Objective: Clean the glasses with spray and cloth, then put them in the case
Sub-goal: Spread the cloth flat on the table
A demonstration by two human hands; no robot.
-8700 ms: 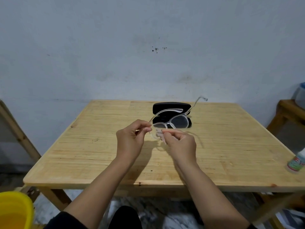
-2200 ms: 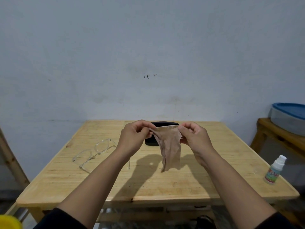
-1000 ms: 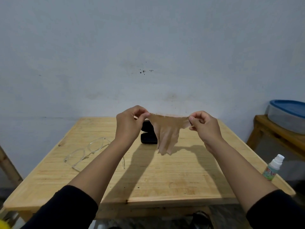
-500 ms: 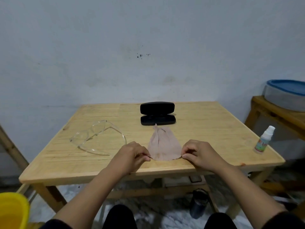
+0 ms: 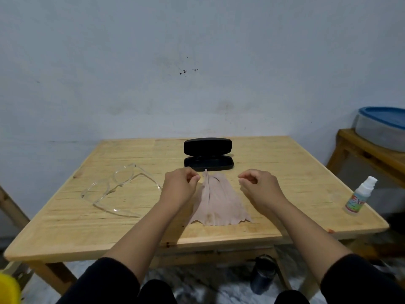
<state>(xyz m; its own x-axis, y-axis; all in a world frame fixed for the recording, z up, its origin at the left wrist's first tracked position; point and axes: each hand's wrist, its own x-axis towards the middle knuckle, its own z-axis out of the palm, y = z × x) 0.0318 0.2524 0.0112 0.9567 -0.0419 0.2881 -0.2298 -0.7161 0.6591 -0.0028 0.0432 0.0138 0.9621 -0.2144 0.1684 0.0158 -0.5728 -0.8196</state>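
Note:
A beige cloth [image 5: 219, 205] lies spread on the wooden table [image 5: 285, 163], its far end bunched into a point just before the open black glasses case [image 5: 208, 155]. My left hand [image 5: 179, 185] and my right hand [image 5: 258, 185] hover on either side of that far end, fingers curled in, holding nothing. The clear-framed glasses [image 5: 109, 187] lie on the table to the left, arms unfolded. A small white spray bottle [image 5: 359, 198] stands near the right edge.
A wooden side bench [image 5: 361, 148] at the right carries a grey tub with a blue lid [image 5: 383, 126]. A dark bottle [image 5: 263, 273] stands on the floor under the table. Something yellow [image 5: 6, 288] shows at the bottom left corner.
Both hands have let go of the cloth's near corners and moved forward to either side of its far end. The cloth stays flat on the table; the glasses and case have not moved.

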